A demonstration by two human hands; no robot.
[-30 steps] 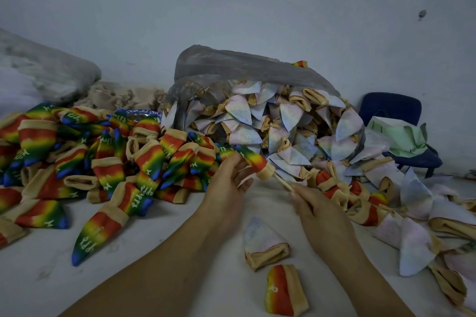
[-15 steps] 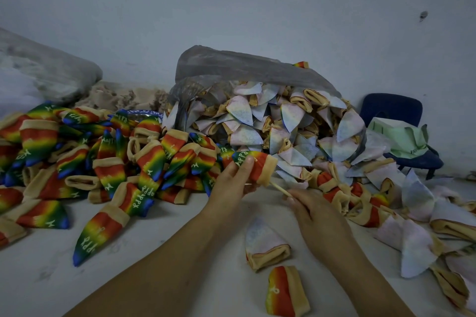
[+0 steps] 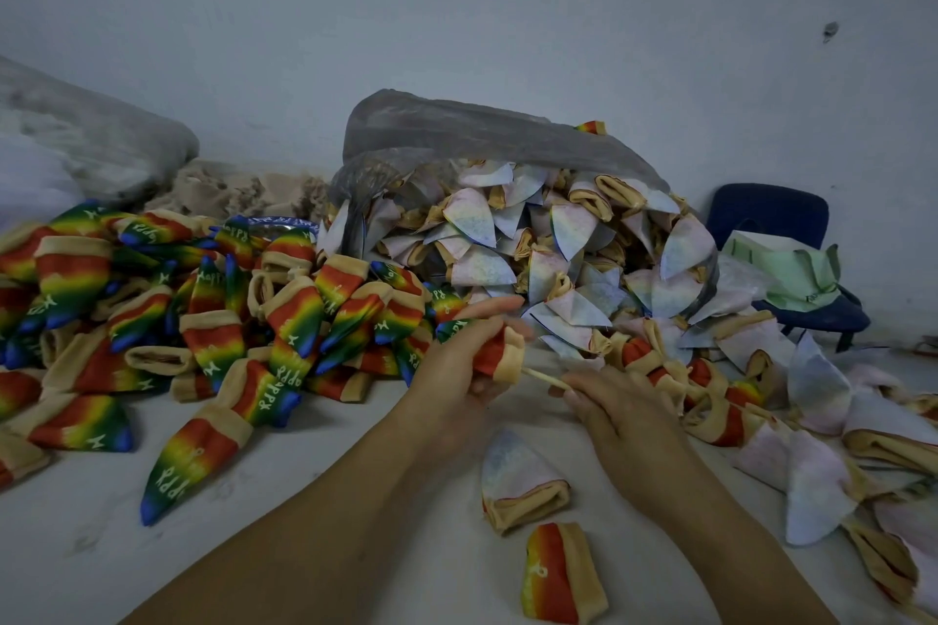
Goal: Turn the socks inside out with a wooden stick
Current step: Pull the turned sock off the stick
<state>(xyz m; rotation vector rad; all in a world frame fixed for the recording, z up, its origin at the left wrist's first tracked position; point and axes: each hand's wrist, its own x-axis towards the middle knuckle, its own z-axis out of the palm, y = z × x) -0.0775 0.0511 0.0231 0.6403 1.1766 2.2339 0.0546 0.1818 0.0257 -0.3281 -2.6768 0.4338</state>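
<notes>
My left hand (image 3: 457, 371) grips a rainbow sock (image 3: 500, 353) with a tan cuff, held just above the table's middle. A thin wooden stick (image 3: 545, 377) comes out of the cuff toward the right. My right hand (image 3: 616, 414) holds the stick's near end, its fingers curled round it. Most of the stick is hidden inside the sock and under my right hand. A pale inside-out sock (image 3: 517, 480) and a half-turned rainbow sock (image 3: 558, 574) lie on the table in front of me.
A heap of rainbow socks (image 3: 203, 310) covers the left of the white table (image 3: 76, 548). A grey plastic bag (image 3: 457, 132) spills pale inside-out socks (image 3: 573, 244) at the centre and right. A blue chair (image 3: 771, 218) with green cloth stands far right.
My left hand has closed round the sock and drawn it along the stick toward my right hand, hiding most of its rainbow body. The exposed length of stick is shorter.
</notes>
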